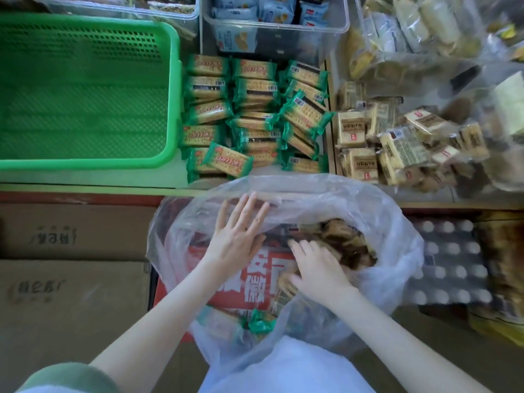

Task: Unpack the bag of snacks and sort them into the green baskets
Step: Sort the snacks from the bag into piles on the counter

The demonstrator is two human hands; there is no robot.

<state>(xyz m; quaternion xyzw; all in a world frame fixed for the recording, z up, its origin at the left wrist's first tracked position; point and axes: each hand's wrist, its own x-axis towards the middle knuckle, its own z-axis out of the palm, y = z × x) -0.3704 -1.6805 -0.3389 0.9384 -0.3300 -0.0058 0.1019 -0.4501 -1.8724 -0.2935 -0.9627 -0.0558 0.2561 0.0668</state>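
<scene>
A large clear plastic bag [391,231] of snack packets stands open in front of me. My left hand [238,231] lies flat with straight fingers on the bag's far rim. My right hand [314,265] reaches into the bag, fingers curled among brown-wrapped snack packets [348,245]; whether it grips one is hidden. A green-wrapped packet [259,323] lies low in the bag. An empty green basket [85,92] sits on the shelf at the upper left. Beside it lie several green-wrapped cracker packets [255,117].
Beige-wrapped packets [397,146] are piled on the right of the shelf. A clear bin [275,26] of blue packets stands behind. Cardboard boxes [71,265] sit below left, and a pack of bottles [450,262] below right. More clear bags of snacks [425,38] lie at the upper right.
</scene>
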